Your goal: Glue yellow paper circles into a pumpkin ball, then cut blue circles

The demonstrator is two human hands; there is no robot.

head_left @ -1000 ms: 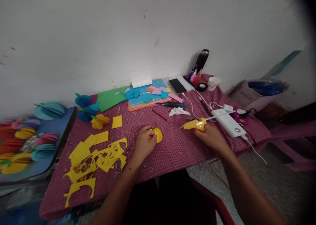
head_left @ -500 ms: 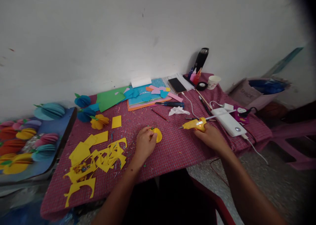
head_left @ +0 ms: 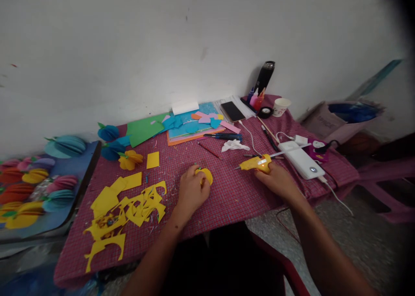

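A small round yellow paper piece point(head_left: 208, 175) with a bit of green at its upper left lies near the middle of the table. My left hand point(head_left: 192, 189) is closed on it, fingers curled over its left side and partly hiding it. To the right, my right hand point(head_left: 277, 181) is wrapped round the handle of a yellow glue gun point(head_left: 255, 163), whose nozzle points left toward the paper piece, with a gap between them. A white glue stick point(head_left: 291, 150) juts from the gun's back.
Yellow paper scraps point(head_left: 139, 208) lie left on the checkered tablecloth point(head_left: 223, 203). Behind are a pencil point(head_left: 209, 150), cutter knives point(head_left: 223, 136), a tissue point(head_left: 235, 146) and a phone point(head_left: 232, 111). A power bank point(head_left: 301, 161) and paper cup point(head_left: 281, 107) stand right.
The fingers of my left hand have shifted on the yellow piece, spreading a little and covering more of its lower part. My right hand and the glue gun have hardly moved.
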